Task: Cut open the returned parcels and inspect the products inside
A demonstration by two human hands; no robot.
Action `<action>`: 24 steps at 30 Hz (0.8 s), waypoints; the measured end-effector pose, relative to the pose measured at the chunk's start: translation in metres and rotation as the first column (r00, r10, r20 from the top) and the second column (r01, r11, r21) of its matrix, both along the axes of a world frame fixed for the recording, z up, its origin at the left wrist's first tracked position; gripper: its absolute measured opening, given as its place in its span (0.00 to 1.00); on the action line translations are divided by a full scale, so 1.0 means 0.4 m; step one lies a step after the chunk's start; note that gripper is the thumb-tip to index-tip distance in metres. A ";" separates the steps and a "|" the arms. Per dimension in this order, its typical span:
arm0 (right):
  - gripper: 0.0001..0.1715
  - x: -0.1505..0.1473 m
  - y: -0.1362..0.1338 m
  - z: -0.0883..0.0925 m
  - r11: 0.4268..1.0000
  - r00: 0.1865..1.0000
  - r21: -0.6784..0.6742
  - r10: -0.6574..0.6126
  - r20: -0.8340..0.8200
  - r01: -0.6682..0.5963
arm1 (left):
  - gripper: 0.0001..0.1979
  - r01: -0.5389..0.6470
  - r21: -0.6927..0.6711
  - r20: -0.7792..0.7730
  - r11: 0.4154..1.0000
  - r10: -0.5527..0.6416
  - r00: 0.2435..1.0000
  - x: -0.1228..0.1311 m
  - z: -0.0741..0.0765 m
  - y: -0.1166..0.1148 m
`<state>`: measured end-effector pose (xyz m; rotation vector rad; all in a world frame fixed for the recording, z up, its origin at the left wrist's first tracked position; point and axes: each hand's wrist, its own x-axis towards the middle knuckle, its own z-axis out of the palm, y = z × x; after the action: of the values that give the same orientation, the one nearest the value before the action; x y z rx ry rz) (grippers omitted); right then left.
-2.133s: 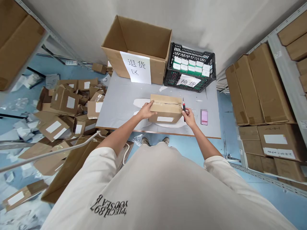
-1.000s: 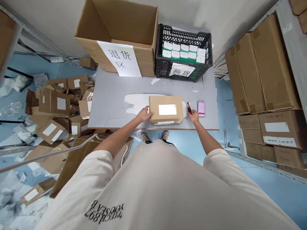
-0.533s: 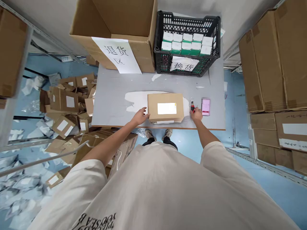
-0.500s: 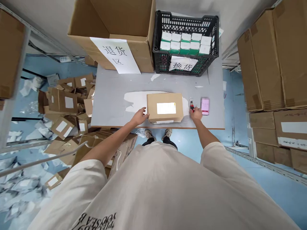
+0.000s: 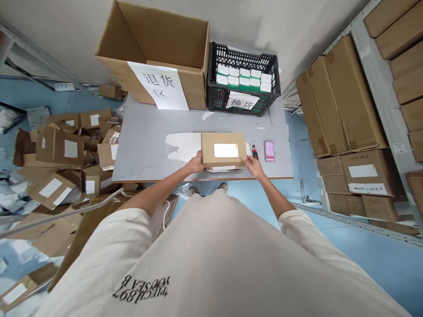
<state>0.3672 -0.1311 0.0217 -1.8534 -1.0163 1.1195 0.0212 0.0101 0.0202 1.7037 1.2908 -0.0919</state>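
A closed cardboard box with a white label on top lies near the table's front edge. My left hand grips its left side near the front corner. At the opposite front corner, my right hand has its fingers against the box's right side. Just beyond that hand, a red and black utility knife rests on the table, touched by neither hand. A phone with a pink screen lies to the right of the knife.
On the grey table stand a large open cardboard box with a paper sign and a black plastic crate holding several small white-green boxes. Cardboard boxes pile up at left. A shelf of cartons flanks the right.
My right hand has let go of the utility knife and moved left onto the box's right side. My left hand has closed on the left side. The camera view has shifted.
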 end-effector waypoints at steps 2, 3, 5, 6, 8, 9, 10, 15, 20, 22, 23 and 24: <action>0.38 0.001 0.011 0.027 0.999 0.999 0.014 -0.030 0.032 0.030 | 0.50 -0.037 0.012 0.016 0.999 0.037 0.999 0.008 0.022 0.019; 0.39 0.002 0.018 0.038 0.998 0.997 0.023 -0.055 0.056 0.053 | 0.48 -0.064 0.018 0.020 0.998 0.063 0.998 0.011 0.034 0.031; 0.41 0.006 0.033 0.056 0.994 0.989 0.049 -0.104 0.105 0.099 | 0.45 -0.122 0.036 0.030 0.992 0.121 0.992 0.017 0.056 0.055; 0.42 0.007 0.042 0.062 0.991 0.985 0.066 -0.122 0.126 0.114 | 0.43 -0.148 0.051 0.036 0.988 0.147 0.989 0.020 0.066 0.067; 0.43 0.010 0.062 0.070 0.988 0.978 0.096 -0.138 0.158 0.124 | 0.37 -0.198 0.097 0.048 0.975 0.194 0.980 0.026 0.080 0.086; 0.43 0.010 0.072 0.071 0.987 0.976 0.104 -0.137 0.167 0.121 | 0.35 -0.222 0.121 0.052 0.968 0.217 0.975 0.030 0.085 0.093; 0.42 0.009 0.082 0.072 0.988 0.977 0.107 -0.132 0.170 0.115 | 0.32 -0.247 0.139 0.056 0.959 0.241 0.969 0.034 0.089 0.097; 0.36 -0.005 0.122 0.061 0.988 0.985 0.128 -0.107 0.136 0.090 | 0.25 -0.336 0.112 0.153 0.935 0.317 0.936 0.061 0.098 0.096; 0.38 -0.010 0.144 0.053 0.975 0.984 0.206 -0.110 0.137 0.081 | 0.29 -0.307 0.170 0.233 0.936 0.265 0.936 0.066 0.094 0.077; 0.40 -0.003 0.158 0.059 0.966 0.982 0.242 -0.126 0.139 0.089 | 0.26 -0.307 0.187 0.241 0.933 0.260 0.935 0.059 0.090 0.069; 0.41 0.001 0.169 0.063 0.962 0.982 0.257 -0.131 0.136 0.092 | 0.24 -0.296 0.198 0.236 0.934 0.248 0.940 0.055 0.089 0.066; 0.41 0.006 0.181 0.069 0.958 0.983 0.270 -0.132 0.130 0.093 | 0.21 -0.276 0.213 0.226 0.937 0.228 0.947 0.051 0.088 0.063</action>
<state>0.3695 -0.0586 0.0494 -1.7720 -1.0713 0.7502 0.0416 0.0353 0.0554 1.6820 1.4010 0.3943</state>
